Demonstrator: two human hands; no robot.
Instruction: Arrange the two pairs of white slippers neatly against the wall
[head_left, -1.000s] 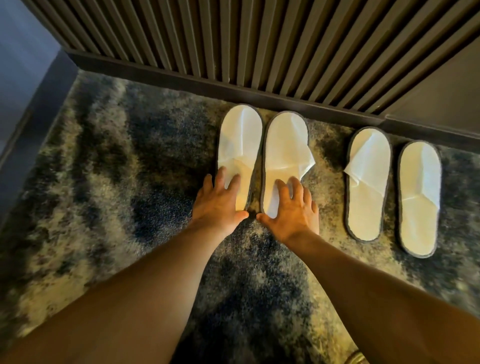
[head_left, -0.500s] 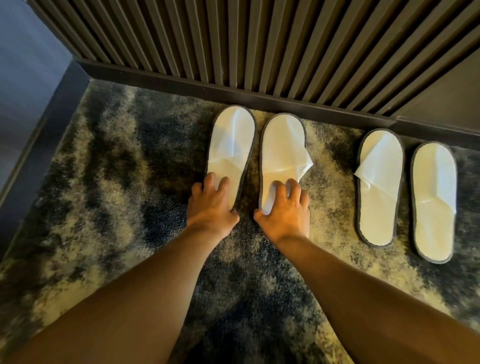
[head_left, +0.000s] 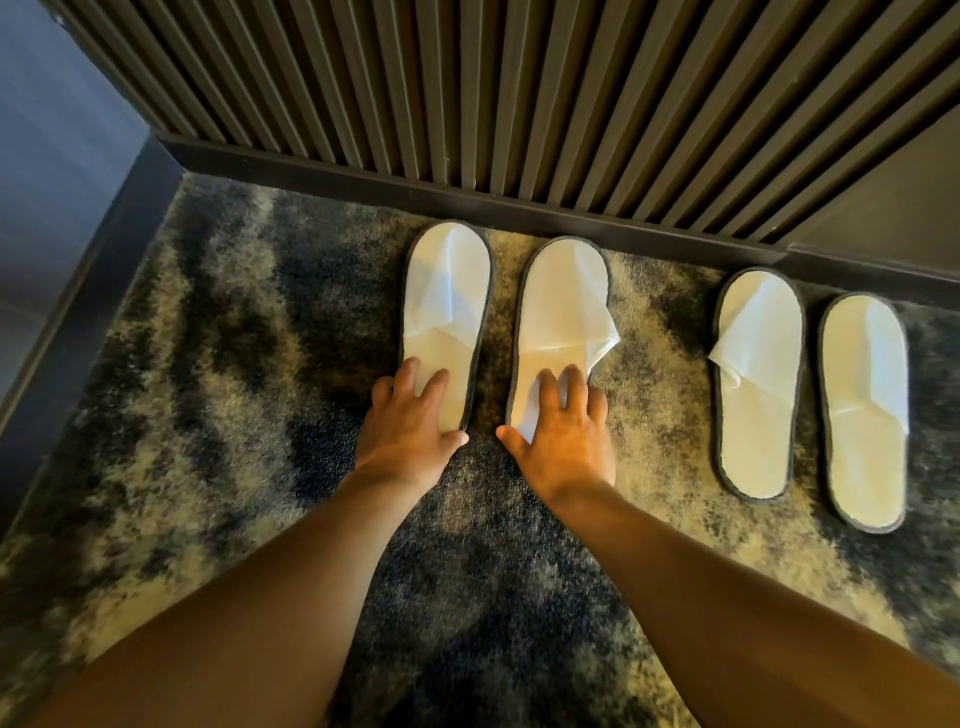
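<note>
Two pairs of white slippers with dark edging lie on the carpet, toes toward the slatted wall (head_left: 519, 104). In the left pair, my left hand (head_left: 410, 431) presses flat on the heel of the left slipper (head_left: 447, 296), and my right hand (head_left: 563, 431) presses flat on the heel of its partner (head_left: 561, 306). A narrow gap of carpet separates these two. The right pair stands untouched: one slipper (head_left: 758, 374) with a loose folded upper, and another (head_left: 865, 410) beside it, set a little farther from the wall.
A dark skirting board (head_left: 519, 208) runs along the foot of the slatted wall. A second wall with dark skirting (head_left: 78, 291) closes the left side. The mottled dark and cream carpet (head_left: 234, 389) covers the floor.
The left slipper has slid leftward under my left hand, widening the gap between the two slippers of the left pair. Both hands stay on the heels.
</note>
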